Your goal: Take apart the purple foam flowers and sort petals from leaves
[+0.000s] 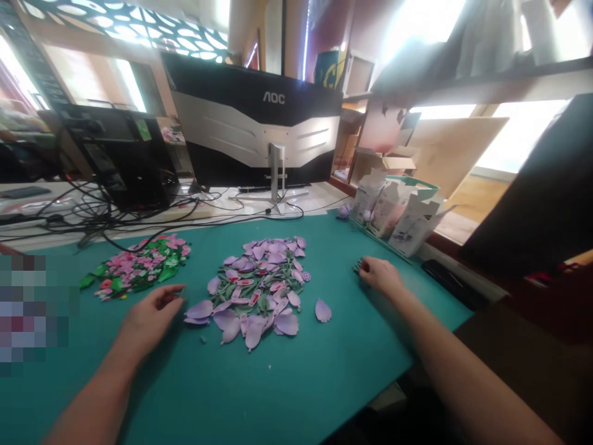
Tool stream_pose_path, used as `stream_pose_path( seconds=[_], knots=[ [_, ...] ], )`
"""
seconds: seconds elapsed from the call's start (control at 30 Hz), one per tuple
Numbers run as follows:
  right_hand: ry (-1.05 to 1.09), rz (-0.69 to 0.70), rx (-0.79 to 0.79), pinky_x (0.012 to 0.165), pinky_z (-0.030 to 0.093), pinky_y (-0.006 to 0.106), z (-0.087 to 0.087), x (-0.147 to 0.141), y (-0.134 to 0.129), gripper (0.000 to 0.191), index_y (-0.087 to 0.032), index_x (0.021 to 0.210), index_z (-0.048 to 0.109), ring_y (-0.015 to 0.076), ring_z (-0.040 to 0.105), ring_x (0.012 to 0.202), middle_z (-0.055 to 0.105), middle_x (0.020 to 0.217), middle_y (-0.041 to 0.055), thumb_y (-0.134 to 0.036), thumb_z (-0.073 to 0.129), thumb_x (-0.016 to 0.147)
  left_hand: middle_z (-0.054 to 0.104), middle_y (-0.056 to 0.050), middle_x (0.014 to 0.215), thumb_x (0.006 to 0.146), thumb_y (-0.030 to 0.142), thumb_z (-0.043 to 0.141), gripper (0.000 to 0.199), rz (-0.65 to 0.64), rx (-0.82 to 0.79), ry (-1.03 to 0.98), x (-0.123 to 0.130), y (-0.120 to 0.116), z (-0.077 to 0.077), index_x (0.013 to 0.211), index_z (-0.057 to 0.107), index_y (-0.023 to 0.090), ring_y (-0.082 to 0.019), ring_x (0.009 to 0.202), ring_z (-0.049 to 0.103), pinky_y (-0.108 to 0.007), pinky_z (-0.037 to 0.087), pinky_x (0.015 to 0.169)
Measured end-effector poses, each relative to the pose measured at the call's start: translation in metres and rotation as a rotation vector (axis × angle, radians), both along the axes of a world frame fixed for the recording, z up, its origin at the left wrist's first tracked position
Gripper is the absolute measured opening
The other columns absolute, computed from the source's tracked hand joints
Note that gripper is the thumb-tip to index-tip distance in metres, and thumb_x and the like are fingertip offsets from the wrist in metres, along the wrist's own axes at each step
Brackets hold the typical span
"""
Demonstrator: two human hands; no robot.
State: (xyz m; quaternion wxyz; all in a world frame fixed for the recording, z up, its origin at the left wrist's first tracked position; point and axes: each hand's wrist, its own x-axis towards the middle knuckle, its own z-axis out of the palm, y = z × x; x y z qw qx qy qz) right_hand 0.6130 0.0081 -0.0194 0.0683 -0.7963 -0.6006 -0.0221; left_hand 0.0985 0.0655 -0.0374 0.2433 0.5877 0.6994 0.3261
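Note:
A pile of lilac petal-shaped pieces and grey-green stem pieces (254,300) lies in the middle of the green mat (222,395). Just left of it is my left hand (155,309), its fingers curled with a gap between thumb and forefinger and nothing visible between them. One lilac petal (323,311) lies apart, right of the pile. Farther right, my right hand (377,275) rests low over the mat, its fingers closed on small grey-green pieces (357,266). Their exact shape is too small to make out.
Pink and green pieces (139,264) form a second pile at the left. Behind the mat stand a monitor (273,133) and tangled black cables (106,216). White open boxes (410,222) and a black case (447,281) line the right edge.

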Motion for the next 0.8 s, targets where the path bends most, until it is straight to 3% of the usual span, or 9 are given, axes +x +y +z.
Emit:
stream_pose_path(
  seconds=[0.2,0.33,0.47,0.8],
  knots=[
    [-0.027,0.033,0.022,0.073,0.042,0.026,-0.003,0.035,0.009,0.026,-0.022,0.099,0.071,0.0188,0.062,0.09,0.071,0.101,0.0066,-0.031,0.049,0.091,0.071,-0.002,0.095,0.068,0.051,0.062,0.047,-0.009,0.02,0.001,-0.005,0.004,-0.009,0.108,0.068,0.027,-0.03,0.093,0.066,-0.038,0.05,0.077],
    [-0.071,0.066,-0.001,0.081,0.044,0.026,0.0,0.05,0.024,0.028,-0.024,0.108,0.073,0.0193,0.061,0.1,0.069,0.108,0.0075,-0.025,0.05,0.092,0.071,0.005,0.089,0.068,0.052,0.062,0.041,0.0,0.023,0.011,-0.006,0.005,-0.011,0.104,0.068,0.033,-0.026,0.091,0.066,-0.037,0.05,0.077],
    [-0.118,0.104,-0.067,0.08,0.045,0.027,0.001,0.056,0.034,0.026,-0.024,0.102,0.077,0.0209,0.061,0.099,0.068,0.104,0.0089,-0.023,0.054,0.089,0.071,0.008,0.085,0.068,0.052,0.062,0.038,0.007,0.021,0.008,-0.004,0.003,-0.008,0.101,0.067,0.035,-0.025,0.089,0.065,-0.036,0.05,0.077],
    [-0.182,0.142,-0.15,0.076,0.045,0.029,0.001,0.057,0.039,0.026,-0.021,0.097,0.077,0.0228,0.063,0.095,0.069,0.103,0.0114,-0.019,0.053,0.087,0.07,0.005,0.088,0.065,0.053,0.06,0.044,0.015,0.02,0.023,0.0,0.003,-0.007,0.104,0.068,0.033,-0.027,0.091,0.065,-0.039,0.052,0.08]
  ],
)
